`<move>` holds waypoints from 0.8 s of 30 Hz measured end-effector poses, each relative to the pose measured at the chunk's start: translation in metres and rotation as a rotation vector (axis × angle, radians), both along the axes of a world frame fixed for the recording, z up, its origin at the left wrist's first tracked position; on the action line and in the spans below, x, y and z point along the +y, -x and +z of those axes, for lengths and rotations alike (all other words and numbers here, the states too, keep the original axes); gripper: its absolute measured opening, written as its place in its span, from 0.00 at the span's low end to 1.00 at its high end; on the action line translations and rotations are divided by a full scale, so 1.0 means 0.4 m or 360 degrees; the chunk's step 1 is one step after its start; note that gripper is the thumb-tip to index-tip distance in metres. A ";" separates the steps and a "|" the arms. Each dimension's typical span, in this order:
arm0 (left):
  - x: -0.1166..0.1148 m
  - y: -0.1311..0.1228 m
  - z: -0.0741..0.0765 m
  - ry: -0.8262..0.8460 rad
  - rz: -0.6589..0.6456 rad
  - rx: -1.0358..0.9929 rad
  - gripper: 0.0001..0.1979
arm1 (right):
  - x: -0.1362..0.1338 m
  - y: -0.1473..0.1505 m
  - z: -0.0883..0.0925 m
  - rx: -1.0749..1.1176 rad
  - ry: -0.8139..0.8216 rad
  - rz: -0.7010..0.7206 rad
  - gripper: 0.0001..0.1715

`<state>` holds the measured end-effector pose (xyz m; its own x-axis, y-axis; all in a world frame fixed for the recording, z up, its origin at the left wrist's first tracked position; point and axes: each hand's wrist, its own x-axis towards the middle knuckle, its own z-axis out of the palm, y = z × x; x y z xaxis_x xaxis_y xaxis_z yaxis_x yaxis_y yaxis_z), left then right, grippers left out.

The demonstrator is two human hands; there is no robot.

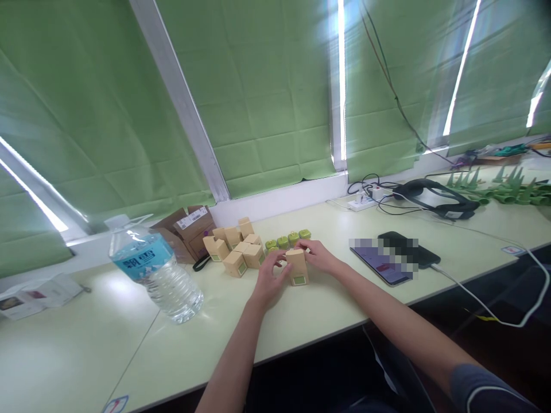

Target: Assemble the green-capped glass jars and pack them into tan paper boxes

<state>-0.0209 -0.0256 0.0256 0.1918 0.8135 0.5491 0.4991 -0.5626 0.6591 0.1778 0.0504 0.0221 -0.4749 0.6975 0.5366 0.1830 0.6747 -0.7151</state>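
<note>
Both hands gripped 1 upright box (pixel 298 267) on the desk (pixel 301 321): left hand (pixel 269 281) wrapped its side, right hand (pixel 317 256) pinched the top, apparently steadying it. Box pile (pixel 236 249) and 4 green caps (pixel 287 241) sat just behind. Bottle (pixel 157 272) left, phone (pixel 387 261) right; open desk toward the near edge.

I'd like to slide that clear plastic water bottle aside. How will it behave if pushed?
The clear plastic water bottle looks nearly full, so probably heavy. It seems to lean on the pale green table, so it may tip or roll. Its ribbed walls probably flex when squeezed.
</note>
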 end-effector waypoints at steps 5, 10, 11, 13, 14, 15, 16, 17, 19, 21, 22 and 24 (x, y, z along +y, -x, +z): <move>0.002 0.006 -0.001 -0.0229 0.0090 0.0101 0.10 | 0.007 0.002 -0.011 -0.0088 0.0044 -0.0005 0.08; -0.004 -0.002 -0.003 -0.0326 0.0148 0.0186 0.09 | 0.005 0.004 -0.013 -0.0150 0.0073 0.0032 0.07; -0.005 -0.003 -0.004 -0.0344 0.0159 0.0200 0.09 | 0.003 0.004 -0.012 -0.0158 0.0080 0.0036 0.08; -0.006 -0.005 -0.006 -0.0388 0.0178 0.0231 0.08 | -0.001 0.004 -0.009 -0.0180 0.0109 0.0032 0.09; -0.007 -0.006 -0.007 -0.0422 0.0186 0.0244 0.08 | -0.003 0.003 -0.008 -0.0194 0.0130 0.0028 0.10; -0.007 -0.006 -0.008 -0.0460 0.0193 0.0256 0.07 | -0.004 0.003 -0.006 -0.0209 0.0152 0.0026 0.10; -0.008 -0.007 -0.010 -0.0497 0.0196 0.0267 0.07 | -0.005 0.003 -0.005 -0.0222 0.0174 0.0027 0.10; -0.008 -0.008 -0.011 -0.0535 0.0192 0.0274 0.07 | -0.006 0.003 -0.004 -0.0231 0.0193 0.0031 0.10; -0.007 -0.009 -0.015 -0.0620 0.0179 0.0272 0.05 | -0.005 0.003 -0.003 -0.0245 0.0215 0.0034 0.09; -0.007 -0.010 -0.017 -0.0696 0.0170 0.0266 0.05 | -0.004 0.004 -0.004 -0.0254 0.0222 0.0027 0.09; -0.006 -0.010 -0.018 -0.0723 0.0170 0.0262 0.04 | -0.004 0.005 -0.004 -0.0259 0.0225 0.0025 0.08; -0.006 -0.011 -0.019 -0.0736 0.0176 0.0266 0.04 | -0.005 0.005 -0.003 -0.0266 0.0232 0.0024 0.09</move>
